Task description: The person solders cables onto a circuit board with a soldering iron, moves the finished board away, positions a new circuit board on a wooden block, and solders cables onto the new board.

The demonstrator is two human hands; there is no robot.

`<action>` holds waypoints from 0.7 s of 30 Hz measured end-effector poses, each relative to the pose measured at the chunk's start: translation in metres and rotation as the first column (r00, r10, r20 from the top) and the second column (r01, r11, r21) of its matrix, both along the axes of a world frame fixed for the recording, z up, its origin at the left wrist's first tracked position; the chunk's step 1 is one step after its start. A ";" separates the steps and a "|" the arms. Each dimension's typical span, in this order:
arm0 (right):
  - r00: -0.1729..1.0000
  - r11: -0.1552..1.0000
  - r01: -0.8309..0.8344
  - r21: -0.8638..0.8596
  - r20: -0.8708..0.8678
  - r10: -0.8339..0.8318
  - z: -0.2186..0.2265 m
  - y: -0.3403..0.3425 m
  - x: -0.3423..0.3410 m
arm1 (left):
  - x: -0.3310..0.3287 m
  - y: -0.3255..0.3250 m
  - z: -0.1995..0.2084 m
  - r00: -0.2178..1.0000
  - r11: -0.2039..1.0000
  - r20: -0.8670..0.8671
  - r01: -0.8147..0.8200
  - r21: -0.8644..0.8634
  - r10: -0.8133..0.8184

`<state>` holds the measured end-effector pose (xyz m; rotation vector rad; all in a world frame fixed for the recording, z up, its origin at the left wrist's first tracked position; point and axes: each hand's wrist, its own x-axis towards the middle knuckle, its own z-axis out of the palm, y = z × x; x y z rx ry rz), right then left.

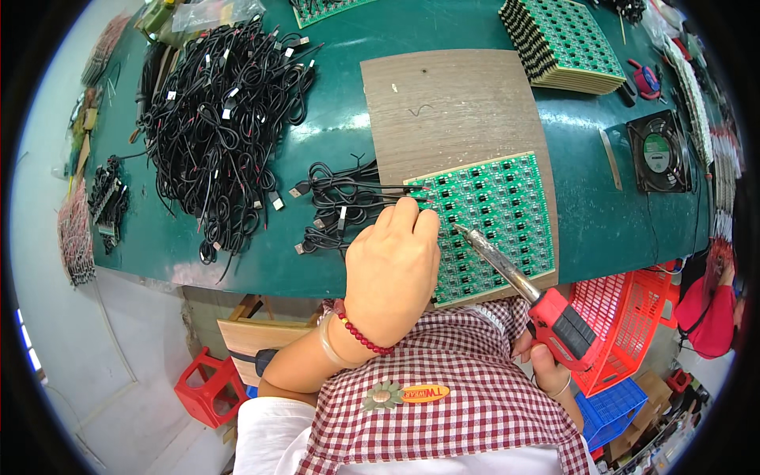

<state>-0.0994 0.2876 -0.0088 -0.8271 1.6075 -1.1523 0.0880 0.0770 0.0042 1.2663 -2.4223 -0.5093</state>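
Note:
A green circuit board panel (495, 214) with rows of small black parts lies on a brown wooden board (451, 103) close in front of me. My left hand (392, 269) is closed at the panel's left edge, its fingers pinched around a black cable; the fingertips are partly hidden behind the hand. Several black USB cables (340, 190) stretch out to the left, and two of their red-tipped ends rest on the panel's edge. Below the panel, my right hand (546, 368) grips a red and black soldering iron (566, 328). Its metal tip points up-left, over the panel near my left fingers.
A large heap of black cables (229, 127) covers the table's left side. Stacked circuit panels (566, 43) stand at the far right, with a black fan (659, 150) and a thin metal strip (610, 158) nearer. Red (625, 317) and blue baskets (609, 416) sit below the table's right edge.

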 end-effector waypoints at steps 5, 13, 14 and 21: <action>0.982 0.993 -0.122 0.006 -0.143 0.121 -0.006 0.007 -0.005 | 0.001 0.001 0.000 1.000 1.000 0.008 0.004 -0.007 -0.004; 0.998 0.999 -0.044 0.011 -0.051 0.045 0.000 0.000 0.002 | 0.000 0.001 -0.002 1.000 1.000 0.026 0.007 -0.018 -0.006; 1.000 1.000 -0.002 0.030 0.009 0.002 0.005 -0.001 0.002 | 0.000 0.001 -0.002 1.000 1.000 0.028 0.005 -0.018 -0.004; 0.988 0.984 0.143 -0.111 -0.042 -0.148 0.020 -0.006 -0.009 | -0.007 0.000 0.008 1.000 1.000 0.008 -0.003 -0.015 0.003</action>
